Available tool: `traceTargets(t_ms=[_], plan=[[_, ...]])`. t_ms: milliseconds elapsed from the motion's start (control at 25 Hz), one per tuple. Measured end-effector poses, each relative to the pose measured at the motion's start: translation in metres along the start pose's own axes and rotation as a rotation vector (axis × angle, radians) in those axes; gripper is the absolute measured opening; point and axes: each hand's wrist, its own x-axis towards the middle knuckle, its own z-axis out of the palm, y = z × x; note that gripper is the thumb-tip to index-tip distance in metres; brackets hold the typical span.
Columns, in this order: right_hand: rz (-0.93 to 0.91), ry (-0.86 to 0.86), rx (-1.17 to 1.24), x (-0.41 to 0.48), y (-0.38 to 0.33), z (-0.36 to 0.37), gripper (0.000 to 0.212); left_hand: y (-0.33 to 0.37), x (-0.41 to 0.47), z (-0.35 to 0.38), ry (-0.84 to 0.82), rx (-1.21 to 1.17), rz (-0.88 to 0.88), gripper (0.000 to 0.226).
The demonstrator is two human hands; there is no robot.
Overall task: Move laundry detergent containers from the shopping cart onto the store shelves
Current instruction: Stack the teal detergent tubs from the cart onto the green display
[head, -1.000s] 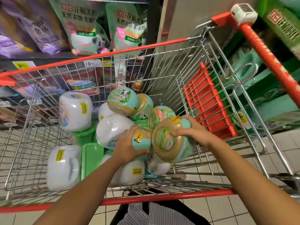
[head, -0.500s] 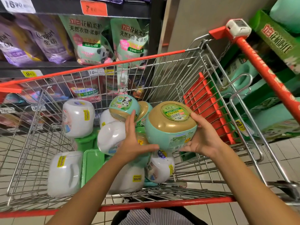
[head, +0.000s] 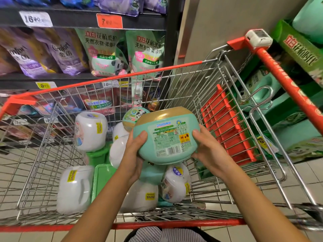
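Head view: the detergent tub (head: pixel 166 137) is gripped sidewise by left hand (head: pixel 134 154) and right hand (head: pixel 208 151), gold lid (head: pixel 162 115) facing the store shelf (head: pixel 73 19) ahead.

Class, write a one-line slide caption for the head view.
Left hand and right hand hold a round mint-green plastic tub with gold lid over the red-rimmed wire shopping cart.
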Motion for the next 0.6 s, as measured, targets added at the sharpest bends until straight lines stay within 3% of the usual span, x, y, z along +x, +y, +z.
traceTargets(t_ms=[80,160,280,360,400,480,600], plan=[[0.005,-0.089,0.152,0.0,-0.002,0.003,0.099,0.003,-0.002,0.001,-0.021,-0.052,-0.041,0.099],[-0.024,-0.094,0.183,0.001,-0.002,0.007,0.102,0.009,-0.002,0.005,-0.017,-0.047,-0.063,0.072],[-0.213,0.137,0.075,0.0,-0.003,0.016,0.089,0.027,-0.002,0.014,0.11,0.266,-0.05,0.049],[-0.444,0.295,-0.112,-0.003,-0.009,0.022,0.083,0.035,-0.007,0.023,0.134,0.304,-0.011,0.055],[-0.535,0.33,-0.199,-0.005,-0.012,0.027,0.086,0.037,-0.011,0.032,0.068,0.291,0.028,0.063],[-0.61,0.36,-0.285,-0.009,-0.014,0.04,0.095,0.03,-0.018,0.053,-0.035,0.283,0.103,0.076],[-0.647,0.349,-0.447,-0.017,-0.012,0.057,0.091,0.02,-0.017,0.072,0.028,0.257,0.188,0.091]])
